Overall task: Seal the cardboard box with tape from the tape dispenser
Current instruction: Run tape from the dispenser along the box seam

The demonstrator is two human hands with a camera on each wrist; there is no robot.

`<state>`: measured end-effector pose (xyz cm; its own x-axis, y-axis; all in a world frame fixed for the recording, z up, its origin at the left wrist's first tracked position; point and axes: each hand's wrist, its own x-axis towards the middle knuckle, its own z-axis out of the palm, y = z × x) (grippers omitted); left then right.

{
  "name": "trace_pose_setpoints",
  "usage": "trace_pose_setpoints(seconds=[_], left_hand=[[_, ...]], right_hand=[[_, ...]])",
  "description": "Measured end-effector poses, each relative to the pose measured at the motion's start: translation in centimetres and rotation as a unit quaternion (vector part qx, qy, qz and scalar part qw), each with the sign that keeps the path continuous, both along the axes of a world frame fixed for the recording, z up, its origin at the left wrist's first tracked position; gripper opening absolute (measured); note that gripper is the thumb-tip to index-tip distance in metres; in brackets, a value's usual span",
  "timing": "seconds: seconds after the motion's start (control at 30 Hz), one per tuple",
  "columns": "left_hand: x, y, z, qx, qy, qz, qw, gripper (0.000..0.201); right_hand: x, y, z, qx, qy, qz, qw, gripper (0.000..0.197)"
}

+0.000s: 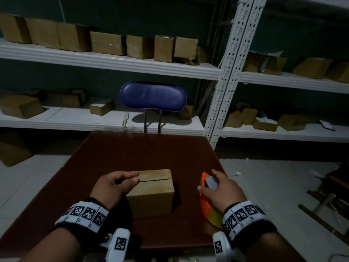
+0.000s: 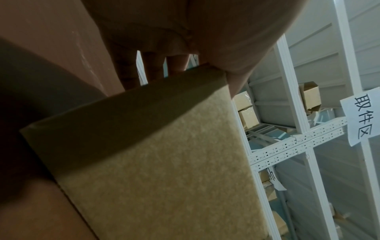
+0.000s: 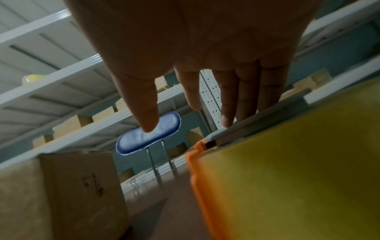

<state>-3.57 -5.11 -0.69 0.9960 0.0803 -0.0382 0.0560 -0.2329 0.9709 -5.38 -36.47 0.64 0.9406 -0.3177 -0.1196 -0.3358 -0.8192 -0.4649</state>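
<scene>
A small cardboard box (image 1: 153,191) stands on the dark red table (image 1: 141,152), its top flaps down with a seam across the lid. My left hand (image 1: 132,176) grips its left end, thumb on the lid at the seam, fingers over the far edge. The left wrist view shows the box (image 2: 164,162) with those fingers (image 2: 152,68) curled behind it. To the right lies an orange tape dispenser (image 1: 204,203) with a yellowish roll (image 1: 215,216). My right hand (image 1: 213,183) is spread over it, fingers straight. In the right wrist view its fingertips (image 3: 226,120) touch the dispenser's (image 3: 197,178) grey top.
A blue chair back (image 1: 153,97) rises just past the table's far edge. White shelves (image 1: 113,63) behind hold several cardboard boxes, with a perforated upright post (image 1: 230,72) at right. Wooden scraps (image 1: 324,205) lie on the floor to the right of the table.
</scene>
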Motion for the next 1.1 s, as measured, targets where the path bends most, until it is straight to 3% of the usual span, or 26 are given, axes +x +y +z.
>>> trace_pose_setpoints(seconds=[0.17,0.47,0.93,1.1], left_hand=[[0.0,-0.2,0.1,-0.001,0.002,0.000,1.000,0.011],[0.1,-0.4,0.2,0.000,0.003,-0.001,1.000,0.010],[0.0,-0.5,0.3,0.001,-0.004,-0.004,1.000,0.011],[0.1,-0.5,0.2,0.002,-0.014,-0.011,1.000,0.011]], right_hand=[[-0.2,0.0,0.1,-0.049,0.045,0.011,0.998,0.101],[-1.0,1.2,1.3,-0.105,0.108,0.051,0.987,0.090],[-1.2,1.6,0.8,-0.120,0.074,0.069,0.988,0.083],[-1.1,1.5,1.1,-0.101,0.028,0.062,0.992,0.066]])
